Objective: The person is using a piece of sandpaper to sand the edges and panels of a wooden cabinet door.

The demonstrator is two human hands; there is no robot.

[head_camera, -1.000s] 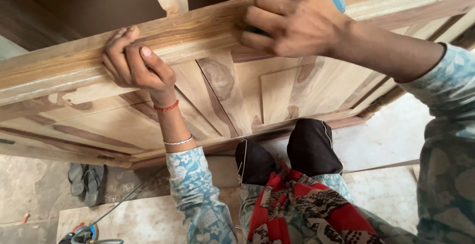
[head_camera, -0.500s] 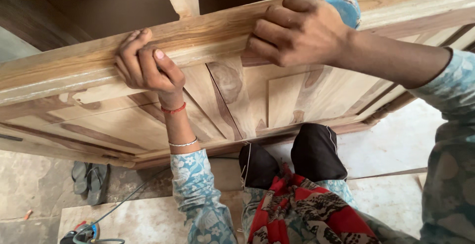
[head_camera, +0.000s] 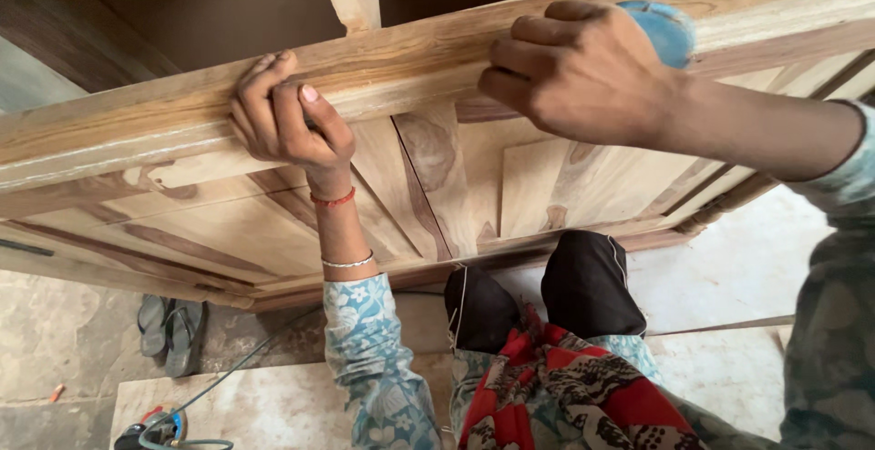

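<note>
The right hand [head_camera: 583, 72] is closed around a blue sanding block [head_camera: 663, 31], most of it hidden behind the knuckles, and presses it on the top edge of the wooden panelled door [head_camera: 273, 231], which stands on its long edge in front of the person's knees. The left hand [head_camera: 287, 117] curls its fingers over the same top rail, thumb on the near face, steadying the door. A red thread and a thin bangle sit on that wrist. Below, a pair of sandals [head_camera: 171, 330] lies on the stone floor, and a power tool [head_camera: 146, 432] with its green cable [head_camera: 237, 372] sits near the bottom edge. In my judgement, if the left hand's hold slackens, the upright door could tip; the block could also slide off the narrow edge towards the left fingers.
</note>
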